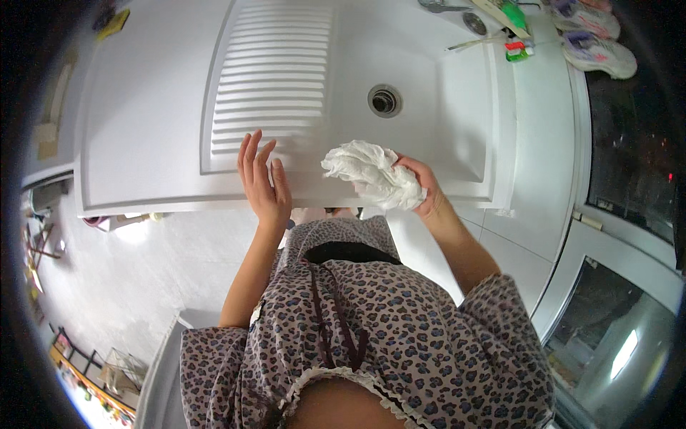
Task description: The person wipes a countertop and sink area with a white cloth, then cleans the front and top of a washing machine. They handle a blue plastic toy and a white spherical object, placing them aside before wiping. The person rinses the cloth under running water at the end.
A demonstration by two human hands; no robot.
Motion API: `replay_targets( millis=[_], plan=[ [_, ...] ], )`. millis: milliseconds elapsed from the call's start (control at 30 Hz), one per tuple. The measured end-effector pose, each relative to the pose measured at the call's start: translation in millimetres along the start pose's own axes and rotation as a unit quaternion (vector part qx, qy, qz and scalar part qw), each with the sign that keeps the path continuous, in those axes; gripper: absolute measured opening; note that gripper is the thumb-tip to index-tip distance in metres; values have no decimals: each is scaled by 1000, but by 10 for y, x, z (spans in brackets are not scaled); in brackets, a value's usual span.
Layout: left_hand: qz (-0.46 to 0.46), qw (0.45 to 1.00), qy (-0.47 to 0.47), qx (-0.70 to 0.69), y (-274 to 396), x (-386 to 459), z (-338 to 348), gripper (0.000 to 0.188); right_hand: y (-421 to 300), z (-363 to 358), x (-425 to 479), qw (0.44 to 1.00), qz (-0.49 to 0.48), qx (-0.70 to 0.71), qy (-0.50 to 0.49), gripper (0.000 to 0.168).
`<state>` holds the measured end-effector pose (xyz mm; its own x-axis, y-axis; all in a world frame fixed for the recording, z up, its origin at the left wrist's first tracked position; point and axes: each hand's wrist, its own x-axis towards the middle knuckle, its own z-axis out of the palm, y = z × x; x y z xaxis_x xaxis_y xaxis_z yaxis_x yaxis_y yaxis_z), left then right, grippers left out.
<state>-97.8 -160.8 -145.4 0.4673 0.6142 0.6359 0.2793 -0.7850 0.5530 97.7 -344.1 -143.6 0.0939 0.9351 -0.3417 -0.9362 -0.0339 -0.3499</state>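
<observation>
A crumpled white cloth or paper wad point(375, 174) is gripped in my right hand point(420, 179), over the front rim of a white laundry sink point(450, 134). Its soft folds spread to the left of my fingers; whether it is cloth or tissue, I cannot tell. My left hand point(265, 182) holds nothing and has its fingers apart. It hovers near the lower edge of the ribbed washboard point(268, 80) that forms the sink's left part. In the basin, the round metal drain point(385, 101) shows a dark opening.
A faucet point(445, 5) stands at the basin's back. Small bottles, one a green bottle point(519, 55), sit at the back right corner, near a thin stick point(466, 44). Sneakers point(600, 53) rest on the right ledge beside a window. A yellow sponge-like item point(113, 24) lies far left.
</observation>
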Motion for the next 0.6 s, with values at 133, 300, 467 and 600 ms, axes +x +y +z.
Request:
replay_targets(
  millis=[133, 300, 467, 600],
  plan=[
    [-79, 969, -74, -222, 35, 31, -202, 33, 313, 90, 78, 988, -31, 143, 56, 51],
    [-246, 739, -385, -494, 364, 172, -279, 42, 601, 181, -93, 981, -69, -138, -117, 64],
    [-223, 741, -505, -383, 300, -85, -16, 36, 665, 149, -258, 908, -76, -412, 8, 68],
    [-216, 811, -499, -217, 270, -170, 221, 30, 701, -22, -78, 795, -215, -554, 119, 53]
  ],
)
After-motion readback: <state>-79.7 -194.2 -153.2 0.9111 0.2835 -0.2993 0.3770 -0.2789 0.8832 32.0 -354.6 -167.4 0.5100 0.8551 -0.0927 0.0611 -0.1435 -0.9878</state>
